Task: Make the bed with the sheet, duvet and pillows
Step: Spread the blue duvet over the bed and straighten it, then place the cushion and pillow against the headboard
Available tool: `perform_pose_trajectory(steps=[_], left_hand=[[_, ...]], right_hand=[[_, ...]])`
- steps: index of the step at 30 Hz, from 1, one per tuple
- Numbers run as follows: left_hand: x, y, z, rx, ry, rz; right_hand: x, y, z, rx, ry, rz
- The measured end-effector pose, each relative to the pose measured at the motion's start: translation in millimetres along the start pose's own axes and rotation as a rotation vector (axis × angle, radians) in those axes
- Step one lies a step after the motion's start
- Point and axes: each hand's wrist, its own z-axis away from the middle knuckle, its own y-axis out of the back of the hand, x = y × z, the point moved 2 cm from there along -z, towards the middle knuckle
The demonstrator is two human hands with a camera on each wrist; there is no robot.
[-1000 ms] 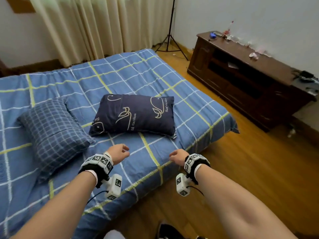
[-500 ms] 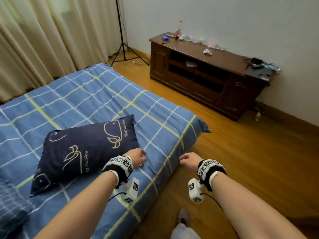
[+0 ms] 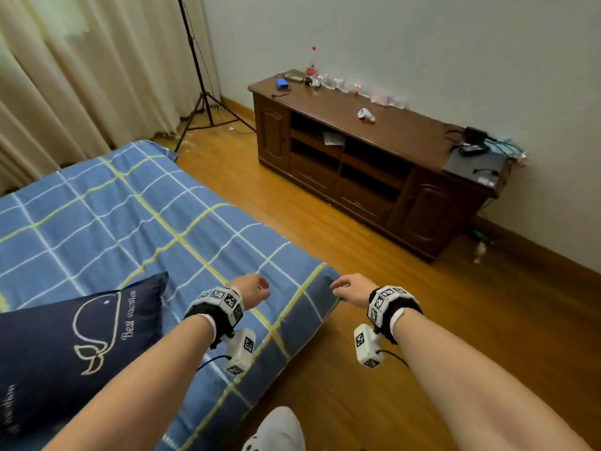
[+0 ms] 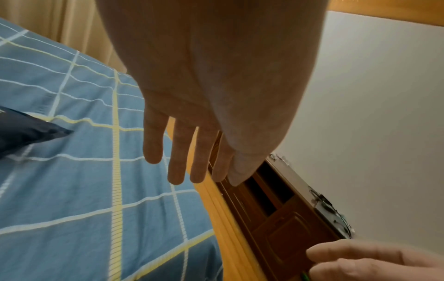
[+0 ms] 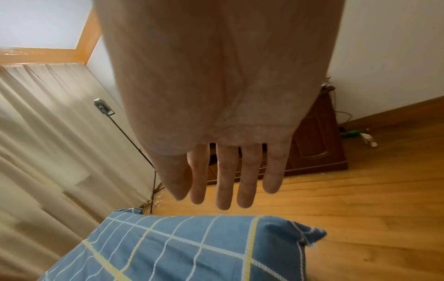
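Observation:
A blue duvet [image 3: 136, 222] with white and yellow checks covers the bed; its near corner [image 5: 310, 235] juts over the floor. A navy pillow [image 3: 74, 333] with a whale outline lies on it at the lower left, its tip [image 4: 36, 131] showing in the left wrist view. My left hand [image 3: 252, 289] hovers above the duvet near that corner, fingers [image 4: 175, 152] straight and empty. My right hand [image 3: 349, 288] hangs just past the corner over the floor, fingers [image 5: 224, 178] straight, holding nothing.
A dark wooden cabinet [image 3: 374, 164] with small clutter on top stands against the white wall. A black tripod [image 3: 201, 92] stands by the beige curtains [image 3: 81, 76]. Wooden floor [image 3: 422, 320] lies between bed and cabinet. My white shoe [image 3: 276, 431] is at the bottom.
The view has swung right, so the checked pillow has left the frame and the navy pillow slid to the lower left. Both hands moved along the bed edge to its corner, still empty.

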Motion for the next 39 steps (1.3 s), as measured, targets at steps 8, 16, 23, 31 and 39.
perform_pose_trajectory(steps=[8, 16, 23, 31, 39], left_hand=[[51, 47, -145, 0.051, 0.135, 0.098], [92, 121, -270, 0.088, 0.231, 0.169], [46, 146, -276, 0.327, 0.594, 0.436], [-4, 66, -106, 0.515, 1.238, 0.704], [-143, -9, -22, 0.623, 1.431, 0.856]], right_hand=[[-21, 111, -141, -0.147, 0.119, 0.112], [-32, 253, -293, -0.145, 0.111, 0.266], [-145, 197, -422, -0.454, 0.431, 0.477], [-270, 52, -365, -0.856, 0.835, 0.785], [-342, -126, -317, -0.849, 0.944, 0.964]])
